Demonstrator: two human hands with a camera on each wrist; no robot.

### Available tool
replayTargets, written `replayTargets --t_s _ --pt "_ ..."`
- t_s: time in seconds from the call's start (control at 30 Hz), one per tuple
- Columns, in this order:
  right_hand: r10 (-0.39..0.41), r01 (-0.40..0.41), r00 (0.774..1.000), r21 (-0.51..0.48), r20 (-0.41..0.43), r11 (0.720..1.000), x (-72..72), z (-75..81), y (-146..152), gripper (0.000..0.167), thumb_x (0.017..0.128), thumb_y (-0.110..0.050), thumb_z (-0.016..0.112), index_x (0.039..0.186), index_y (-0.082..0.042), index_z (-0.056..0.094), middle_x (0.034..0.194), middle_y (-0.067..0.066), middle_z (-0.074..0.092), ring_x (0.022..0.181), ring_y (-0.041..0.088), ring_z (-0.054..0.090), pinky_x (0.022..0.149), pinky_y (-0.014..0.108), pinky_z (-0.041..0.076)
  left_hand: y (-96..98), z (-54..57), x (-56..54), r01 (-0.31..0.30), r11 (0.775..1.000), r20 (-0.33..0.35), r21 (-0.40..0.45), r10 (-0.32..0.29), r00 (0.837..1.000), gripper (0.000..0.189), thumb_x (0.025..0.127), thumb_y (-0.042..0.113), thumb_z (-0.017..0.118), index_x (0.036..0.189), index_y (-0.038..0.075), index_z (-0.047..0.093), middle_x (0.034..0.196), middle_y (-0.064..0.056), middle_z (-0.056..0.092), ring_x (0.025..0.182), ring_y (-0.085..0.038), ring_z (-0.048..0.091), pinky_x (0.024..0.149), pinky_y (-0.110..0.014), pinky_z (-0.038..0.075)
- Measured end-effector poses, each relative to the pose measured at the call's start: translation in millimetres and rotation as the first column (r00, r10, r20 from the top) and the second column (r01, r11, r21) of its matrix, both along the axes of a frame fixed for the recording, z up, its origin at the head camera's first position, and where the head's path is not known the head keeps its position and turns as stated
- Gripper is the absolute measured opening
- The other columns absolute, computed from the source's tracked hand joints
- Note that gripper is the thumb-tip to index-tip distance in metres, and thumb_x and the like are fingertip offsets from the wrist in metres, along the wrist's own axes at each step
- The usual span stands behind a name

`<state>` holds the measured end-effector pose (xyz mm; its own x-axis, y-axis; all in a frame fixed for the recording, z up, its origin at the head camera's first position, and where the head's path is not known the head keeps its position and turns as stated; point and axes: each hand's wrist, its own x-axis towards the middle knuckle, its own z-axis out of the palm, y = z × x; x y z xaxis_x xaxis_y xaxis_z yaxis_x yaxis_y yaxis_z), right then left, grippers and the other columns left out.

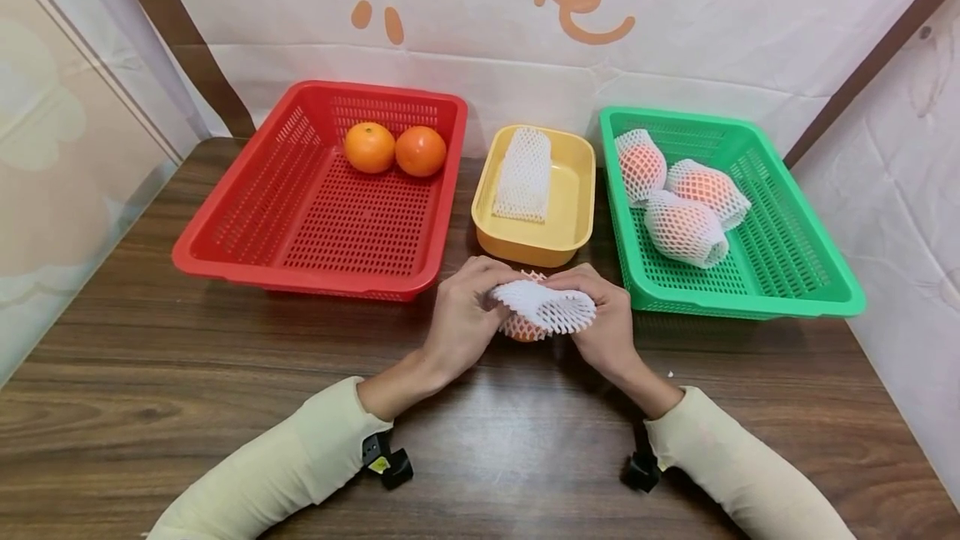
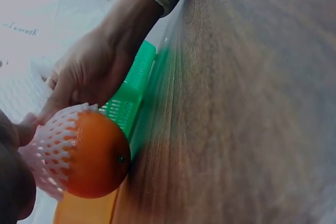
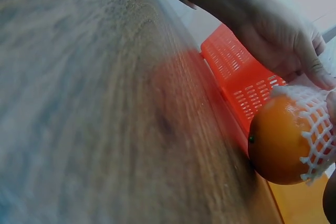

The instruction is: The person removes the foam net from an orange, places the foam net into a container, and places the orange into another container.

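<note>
Over the table in front of the yellow bin, an orange [image 2: 102, 153] sits partly inside a white foam net sleeve [image 1: 555, 308]. My left hand [image 1: 465, 315] pinches the sleeve from one side, thumb and fingers at its upper edge. From the other side my right hand [image 1: 606, 315] grips the same sleeve. Both wrist views show the net covering the upper part of the fruit, while its lower end, with a small green stem spot, is bare. In the head view the sleeve's open mouth faces up and hides most of the orange.
A red basket [image 1: 300, 282] at the left holds two bare oranges [image 1: 370, 147]. The yellow bin [image 1: 534, 250] in the middle contains flat foam nets [image 1: 525, 177]. Several net-wrapped fruits [image 1: 684, 227] lie in the green basket [image 1: 750, 307] at the right. A white cloth wall stands behind.
</note>
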<state>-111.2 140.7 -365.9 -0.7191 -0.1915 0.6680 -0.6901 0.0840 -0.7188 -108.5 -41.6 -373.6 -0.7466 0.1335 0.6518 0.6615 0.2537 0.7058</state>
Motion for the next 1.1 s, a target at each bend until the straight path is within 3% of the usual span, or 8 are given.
replayTargets --t_s 0.17,0.27,0.47,0.7,0.93,1.1 --pt "-0.042 0.043 0.999 -0.017 0.021 0.999 1.7 -0.5 -1.2 0.021 0.068 0.026 0.067 0.083 0.012 0.068 0.08 0.02 0.067 0.079 0.015 0.061 0.072 0.024 0.048 -1.9 4.9 1.9 -0.004 0.99 0.049 -0.144 0.011 0.999 0.043 0.067 -0.008 0.082 0.107 0.005 0.072 0.1 -0.002 0.065 0.09 -0.012 0.054 0.066 -0.03 0.046" --pt "-0.06 0.061 0.997 -0.015 0.04 0.998 2.8 -0.5 -1.7 0.02 0.069 0.026 0.067 0.083 0.012 0.068 0.08 0.017 0.067 0.077 0.012 0.061 0.069 0.022 0.048 -3.0 6.6 2.0 -0.016 0.985 0.075 -0.171 0.03 0.997 0.039 0.066 -0.009 0.082 0.101 0.004 0.073 0.098 -0.003 0.067 0.09 -0.012 0.057 0.07 -0.029 0.049" --pt "-0.025 0.025 0.999 0.002 0.046 1.0 3.1 2.8 -1.7 0.021 0.069 0.024 0.067 0.087 0.012 0.068 0.083 0.021 0.067 0.08 0.014 0.061 0.069 0.022 0.048 -4.4 7.6 -1.9 -0.031 0.991 0.025 -0.132 0.035 0.999 0.031 0.064 -0.018 0.074 0.084 0.005 0.076 0.086 -0.002 0.07 0.084 -0.012 0.061 0.073 -0.025 0.05" --pt "0.039 -0.032 0.998 0.125 -0.051 0.992 2.5 11.0 -1.5 0.031 0.068 0.021 0.071 0.096 0.009 0.068 0.099 0.023 0.066 0.098 0.032 0.057 0.089 0.029 0.043 -6.4 7.8 -4.3 -0.037 0.994 -0.012 -0.102 0.036 0.999 0.028 0.067 -0.018 0.072 0.083 0.005 0.075 0.081 -0.001 0.071 0.078 -0.012 0.063 0.069 -0.025 0.051" --pt "-0.026 0.049 0.99 0.168 -0.136 0.985 5.1 14.6 -2.0 0.023 0.069 0.021 0.069 0.087 0.007 0.068 0.084 0.016 0.066 0.081 0.022 0.062 0.076 0.023 0.048 -5.8 7.0 -3.2 -0.034 0.997 0.02 -0.076 0.035 0.999 0.033 0.067 -0.022 0.071 0.086 0.005 0.074 0.085 -0.003 0.069 0.08 -0.011 0.063 0.068 -0.025 0.052" --pt "-0.066 0.092 0.983 0.15 -0.17 0.984 3.7 13.5 -2.6 0.023 0.07 0.021 0.067 0.087 0.005 0.068 0.082 0.015 0.067 0.077 0.019 0.062 0.074 0.021 0.049 -4.9 8.0 -1.6 -0.016 0.997 0.098 -0.07 0.023 0.995 0.036 0.068 -0.02 0.073 0.094 0.005 0.072 0.09 -0.002 0.068 0.086 -0.011 0.06 0.071 -0.027 0.051"
